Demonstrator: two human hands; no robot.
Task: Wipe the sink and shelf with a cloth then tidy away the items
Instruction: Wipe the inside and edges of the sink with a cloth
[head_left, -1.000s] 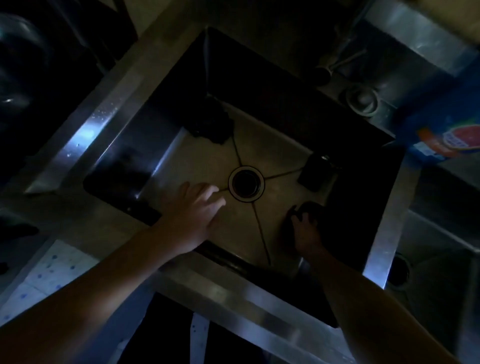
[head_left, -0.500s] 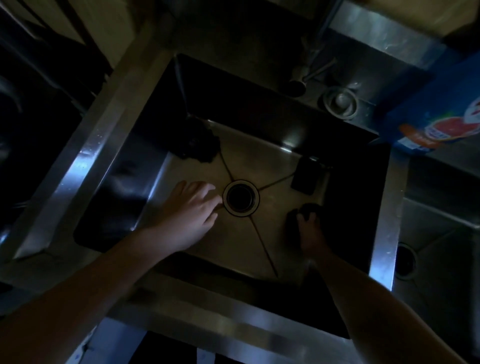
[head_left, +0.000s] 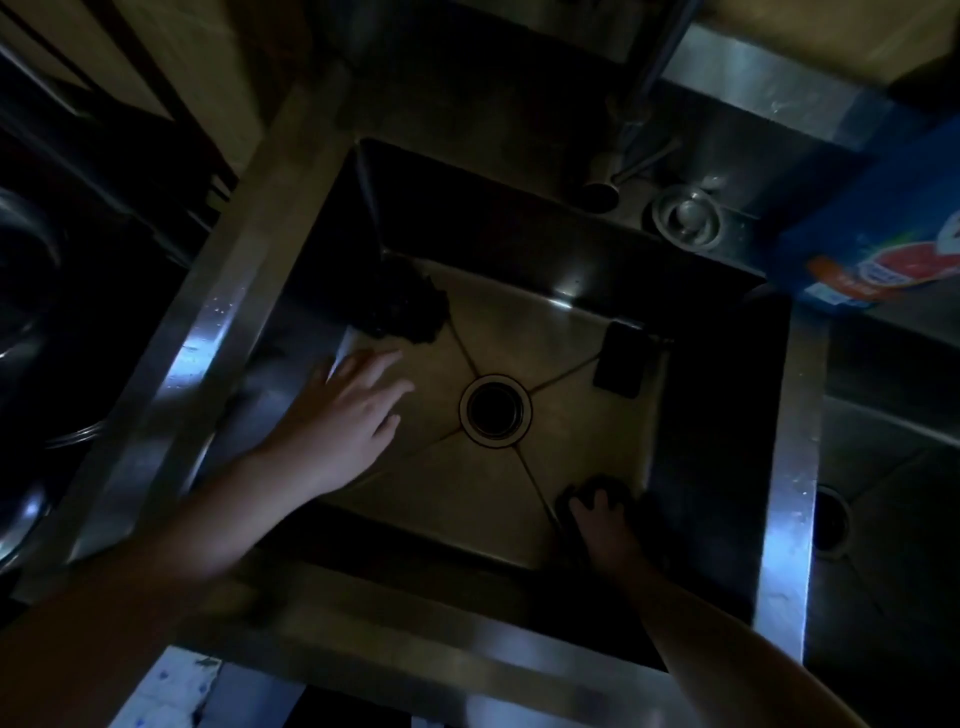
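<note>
A steel sink (head_left: 787, 467) fills the dim view, with a round drain (head_left: 495, 409) in the middle of its floor. My left hand (head_left: 347, 415) is inside the basin left of the drain, fingers spread, holding nothing. A dark crumpled cloth (head_left: 410, 304) lies in the far left corner, just beyond those fingers. My right hand (head_left: 602, 525) presses a small dark pad or cloth (head_left: 605, 486) onto the sink floor at the near right. A dark rectangular sponge (head_left: 621, 358) lies right of the drain.
A faucet (head_left: 618, 161) and a round drain plug (head_left: 688, 218) sit on the back ledge. A blue carton (head_left: 878, 244) stands at the right rear. A second basin (head_left: 893, 499) lies to the right. Dark cookware (head_left: 21, 322) is at the left.
My left hand has moved away from the drain toward the left wall and the crumpled cloth. My right hand with its pad slid toward the near right corner. The camera shifted.
</note>
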